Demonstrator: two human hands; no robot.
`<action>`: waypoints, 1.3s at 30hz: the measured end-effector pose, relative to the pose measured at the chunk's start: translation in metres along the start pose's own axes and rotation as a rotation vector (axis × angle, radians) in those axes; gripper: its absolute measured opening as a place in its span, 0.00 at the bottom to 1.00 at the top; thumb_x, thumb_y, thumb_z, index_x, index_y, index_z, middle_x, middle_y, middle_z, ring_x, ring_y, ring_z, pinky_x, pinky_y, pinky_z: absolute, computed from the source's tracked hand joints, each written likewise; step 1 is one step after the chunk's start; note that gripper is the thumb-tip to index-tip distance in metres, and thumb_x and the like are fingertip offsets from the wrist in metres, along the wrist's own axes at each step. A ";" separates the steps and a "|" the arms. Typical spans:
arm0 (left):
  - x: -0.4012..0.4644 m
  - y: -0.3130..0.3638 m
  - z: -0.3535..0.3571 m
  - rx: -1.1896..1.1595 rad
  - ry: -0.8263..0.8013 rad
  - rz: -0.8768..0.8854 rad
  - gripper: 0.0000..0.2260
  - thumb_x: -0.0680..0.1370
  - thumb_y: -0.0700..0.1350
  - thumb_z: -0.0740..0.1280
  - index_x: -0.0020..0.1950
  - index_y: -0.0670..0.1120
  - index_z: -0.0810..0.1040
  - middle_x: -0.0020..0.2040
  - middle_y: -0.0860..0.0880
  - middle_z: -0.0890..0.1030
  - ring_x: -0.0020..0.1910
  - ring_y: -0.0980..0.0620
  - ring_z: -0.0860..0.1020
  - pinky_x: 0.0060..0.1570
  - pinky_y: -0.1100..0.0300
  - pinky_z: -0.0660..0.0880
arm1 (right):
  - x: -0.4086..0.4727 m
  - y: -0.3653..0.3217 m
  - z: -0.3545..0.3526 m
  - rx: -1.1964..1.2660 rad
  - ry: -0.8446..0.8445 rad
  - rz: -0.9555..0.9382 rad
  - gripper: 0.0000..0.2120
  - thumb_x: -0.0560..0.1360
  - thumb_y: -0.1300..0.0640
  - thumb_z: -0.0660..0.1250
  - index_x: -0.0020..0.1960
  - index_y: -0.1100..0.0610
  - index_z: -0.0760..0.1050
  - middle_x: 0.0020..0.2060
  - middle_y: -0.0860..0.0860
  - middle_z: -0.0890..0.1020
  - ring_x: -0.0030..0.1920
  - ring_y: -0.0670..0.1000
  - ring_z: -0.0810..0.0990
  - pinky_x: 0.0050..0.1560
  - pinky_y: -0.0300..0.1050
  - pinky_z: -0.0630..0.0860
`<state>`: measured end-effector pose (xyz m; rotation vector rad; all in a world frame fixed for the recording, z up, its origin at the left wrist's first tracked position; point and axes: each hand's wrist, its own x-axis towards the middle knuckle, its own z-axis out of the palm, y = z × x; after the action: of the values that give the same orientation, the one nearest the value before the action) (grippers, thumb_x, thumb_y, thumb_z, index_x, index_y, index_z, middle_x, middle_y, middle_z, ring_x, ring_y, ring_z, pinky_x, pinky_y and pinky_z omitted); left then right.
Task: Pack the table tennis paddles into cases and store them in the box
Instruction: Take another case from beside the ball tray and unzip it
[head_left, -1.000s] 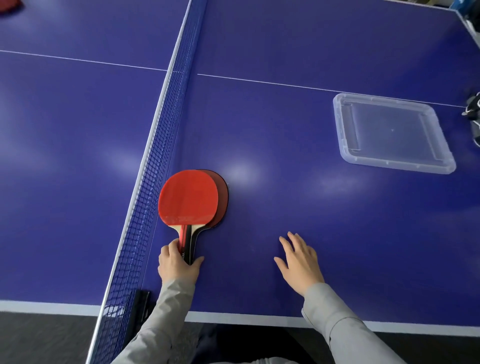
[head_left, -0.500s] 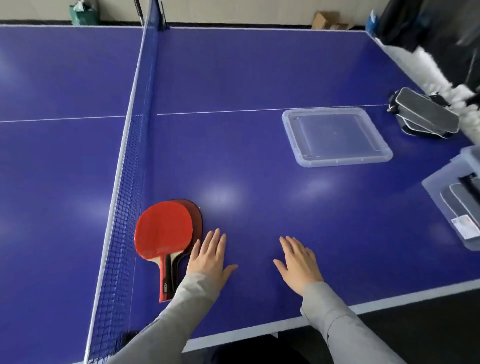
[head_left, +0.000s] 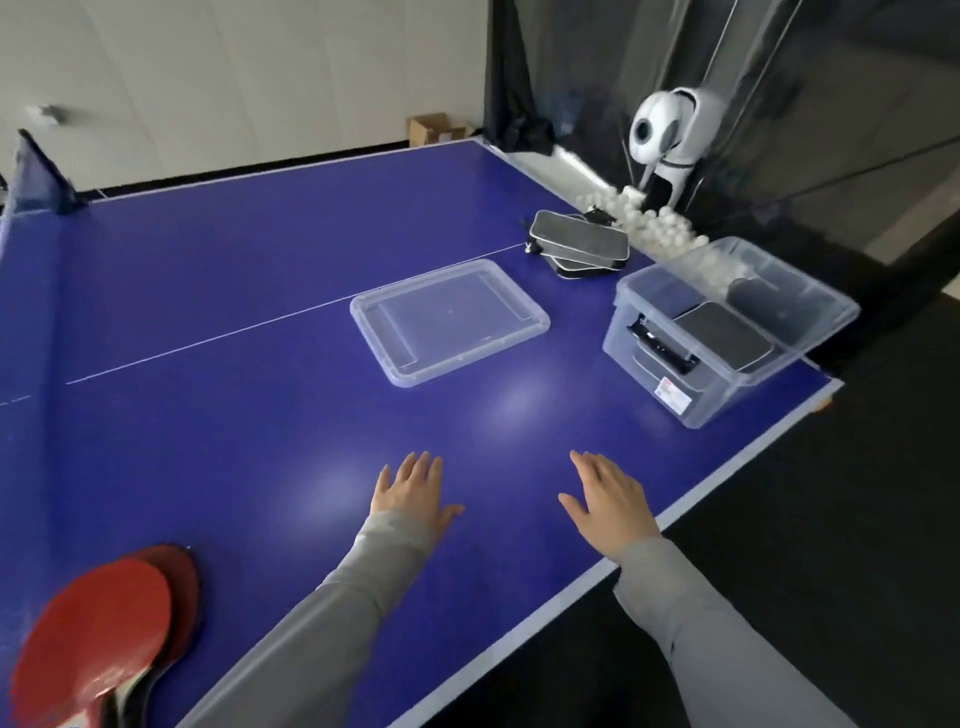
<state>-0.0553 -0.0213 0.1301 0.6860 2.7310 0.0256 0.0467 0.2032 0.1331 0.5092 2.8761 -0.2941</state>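
Seen from above: a smooth, glossy blue table tennis table (head_left: 260, 415) with thin white lines and soft light reflections.

Near centre, left hand (head_left: 410, 493) and right hand (head_left: 608, 499) both flat, palms down, fingers straight and slightly spread, holding nothing, resting on or just over the surface; contact hard to confirm. Grey fabric sleeves (head_left: 332, 613) running back toward the near edge.

Near left corner: two stacked paddles (head_left: 98, 639), rounded blades with matte red rubber, the upper brighter, the lower darker and peeking out at its far right edge; handles pointing near, cut off by the frame edge. Well apart from both hands.

Just past the middle: a clear plastic lid (head_left: 447, 319), flat, rectangular with rounded corners, lying on the table.

Right, at the table's near-right corner: a clear plastic storage box (head_left: 722, 332), open, rectangular, a small label on its near wall. Inside, dark grey paddle cases (head_left: 722, 335), flat with rounded corners, one with a black zipper edge.

Far right, beyond the box: two more grey cases with dark trim (head_left: 576, 241), stacked askew on the table.

Behind them: a heap of white balls (head_left: 654, 223) and a rounded white-and-black ball machine (head_left: 665, 130) against dark netting.

Far left edge: blurred blue net (head_left: 26, 312).
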 end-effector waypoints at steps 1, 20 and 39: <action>0.006 0.022 -0.005 0.005 0.004 0.011 0.32 0.79 0.60 0.55 0.77 0.46 0.48 0.78 0.51 0.51 0.77 0.52 0.47 0.75 0.50 0.46 | -0.002 0.022 -0.007 0.007 0.010 0.015 0.29 0.81 0.44 0.54 0.77 0.53 0.50 0.76 0.51 0.58 0.76 0.52 0.54 0.73 0.53 0.59; 0.118 0.307 -0.067 -0.057 0.118 0.081 0.31 0.80 0.61 0.54 0.77 0.47 0.51 0.78 0.50 0.52 0.77 0.52 0.49 0.75 0.49 0.48 | 0.018 0.297 -0.102 0.026 0.106 0.159 0.28 0.81 0.46 0.54 0.77 0.53 0.50 0.76 0.53 0.58 0.76 0.53 0.55 0.74 0.53 0.58; 0.334 0.316 -0.117 -0.195 0.243 -0.178 0.31 0.79 0.62 0.54 0.76 0.45 0.56 0.77 0.49 0.57 0.76 0.50 0.53 0.73 0.50 0.54 | 0.260 0.367 -0.186 -0.089 0.176 -0.127 0.27 0.80 0.45 0.56 0.75 0.56 0.56 0.71 0.51 0.67 0.72 0.51 0.62 0.68 0.48 0.63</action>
<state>-0.2255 0.4197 0.1687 0.4074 2.9568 0.3504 -0.0919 0.6656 0.1923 0.3534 3.0823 -0.1459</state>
